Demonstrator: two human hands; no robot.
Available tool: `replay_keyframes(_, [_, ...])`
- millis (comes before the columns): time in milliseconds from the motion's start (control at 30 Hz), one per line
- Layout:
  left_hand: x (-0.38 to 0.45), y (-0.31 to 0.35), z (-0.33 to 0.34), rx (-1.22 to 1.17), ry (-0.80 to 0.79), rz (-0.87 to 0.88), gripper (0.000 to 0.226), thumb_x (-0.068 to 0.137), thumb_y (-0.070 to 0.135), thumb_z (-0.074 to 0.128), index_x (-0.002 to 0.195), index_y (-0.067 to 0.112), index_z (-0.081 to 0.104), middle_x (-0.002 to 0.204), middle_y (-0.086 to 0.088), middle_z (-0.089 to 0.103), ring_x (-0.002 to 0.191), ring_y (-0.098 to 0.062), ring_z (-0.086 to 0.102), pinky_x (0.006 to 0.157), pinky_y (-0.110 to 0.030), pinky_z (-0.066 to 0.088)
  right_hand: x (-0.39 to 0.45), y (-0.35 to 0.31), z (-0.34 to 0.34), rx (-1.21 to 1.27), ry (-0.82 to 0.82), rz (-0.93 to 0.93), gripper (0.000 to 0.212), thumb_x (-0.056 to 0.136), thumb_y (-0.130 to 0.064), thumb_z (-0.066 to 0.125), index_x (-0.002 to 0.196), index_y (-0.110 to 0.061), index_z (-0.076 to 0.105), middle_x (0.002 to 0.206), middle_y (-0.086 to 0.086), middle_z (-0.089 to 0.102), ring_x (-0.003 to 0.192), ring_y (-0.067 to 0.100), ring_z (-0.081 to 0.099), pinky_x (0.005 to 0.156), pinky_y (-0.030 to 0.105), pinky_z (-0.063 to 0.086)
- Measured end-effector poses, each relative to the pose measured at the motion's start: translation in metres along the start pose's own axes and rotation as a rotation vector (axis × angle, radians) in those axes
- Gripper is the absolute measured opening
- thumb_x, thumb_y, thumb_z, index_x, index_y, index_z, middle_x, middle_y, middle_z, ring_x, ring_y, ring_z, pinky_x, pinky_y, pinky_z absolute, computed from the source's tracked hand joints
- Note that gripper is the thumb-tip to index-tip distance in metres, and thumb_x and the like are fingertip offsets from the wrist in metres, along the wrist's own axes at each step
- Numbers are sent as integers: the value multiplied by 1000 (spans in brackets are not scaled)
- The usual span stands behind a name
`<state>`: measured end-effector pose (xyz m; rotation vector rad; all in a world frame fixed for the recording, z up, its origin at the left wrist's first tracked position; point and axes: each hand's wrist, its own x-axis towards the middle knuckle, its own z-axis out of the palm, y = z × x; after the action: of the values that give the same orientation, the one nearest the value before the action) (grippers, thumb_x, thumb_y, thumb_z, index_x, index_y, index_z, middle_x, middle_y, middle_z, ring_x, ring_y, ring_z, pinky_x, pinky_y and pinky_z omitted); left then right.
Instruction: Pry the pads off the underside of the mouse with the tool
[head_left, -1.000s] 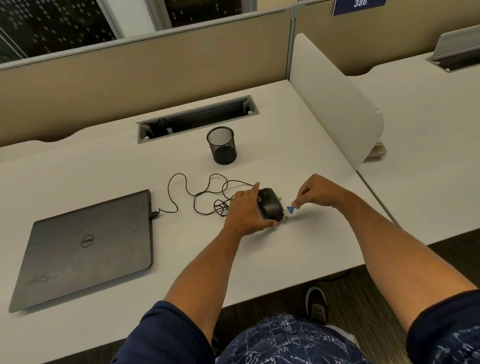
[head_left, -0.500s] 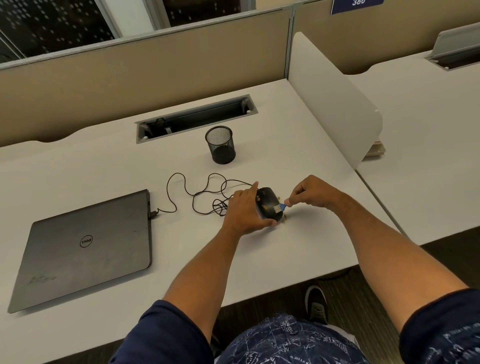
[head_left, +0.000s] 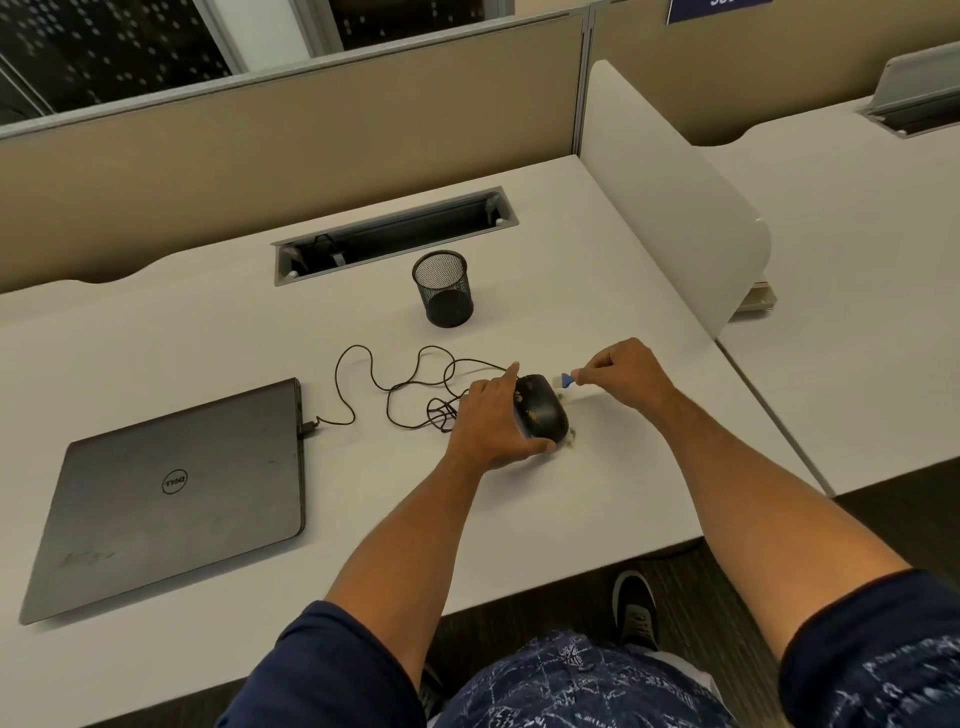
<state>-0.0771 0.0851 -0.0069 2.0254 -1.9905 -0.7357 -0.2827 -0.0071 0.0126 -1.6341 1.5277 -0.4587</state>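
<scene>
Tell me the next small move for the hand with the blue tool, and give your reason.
Probably bring the blue tool back down to the underside of the mouse and slip its tip under another pad edge. The right hand pinches the tool just off the mouse's far end, apart from it, while the left hand steadies the mouse tipped on its side on the desk.

Desk: I see a white desk (head_left: 208, 332) with a cable slot.
Left: closed laptop (head_left: 171, 493).
Centre: mesh cup (head_left: 443, 289), coiled cable (head_left: 410, 389).
Front: mouse (head_left: 540, 413).
</scene>
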Motion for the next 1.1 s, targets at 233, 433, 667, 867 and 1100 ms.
replay_keyframes(233, [1, -1, 0, 0, -4, -2, 124, 64, 69, 80, 159, 19, 18, 156, -3, 40, 141, -27, 36, 115, -44, 31, 4, -10, 10, -31, 12, 21, 26, 83, -28, 82, 83, -2, 80, 86, 13, 77, 76, 24, 67, 68, 34, 50])
replay_keyframes(433, [0, 0, 0, -9, -19, -3, 123, 65, 68, 80, 159, 19, 17, 157, -3, 39, 142, -27, 34, 116, -44, 30, 7, -18, 14, -31, -37, -2, 26, 85, -30, 80, 89, -5, 81, 86, 7, 76, 80, 19, 68, 71, 30, 52])
replay_keyframes(667, [0, -1, -1, -17, -18, -5, 124, 65, 68, 81, 159, 19, 17, 157, -3, 39, 142, -26, 35, 116, -44, 30, 12, -18, 12, -18, 27, 16, 29, 83, -33, 81, 83, -4, 80, 87, 11, 77, 85, 28, 71, 82, 44, 57])
replay_keyframes(867, [-1, 0, -2, -17, -2, 6, 123, 65, 66, 81, 159, 18, 18, 156, -3, 40, 141, -27, 35, 115, -43, 30, 14, -13, 3, -81, 4, 57, 24, 82, -29, 82, 88, -5, 82, 88, 8, 77, 84, 22, 69, 76, 33, 54])
replay_keyframes(1100, [-2, -1, -2, -20, 10, 27, 123, 66, 65, 81, 159, 15, 19, 157, -6, 40, 141, -28, 36, 116, -43, 29, -3, -22, 3, -24, -225, 40, 19, 74, -26, 88, 75, -8, 82, 85, 21, 73, 70, 17, 54, 61, 29, 43])
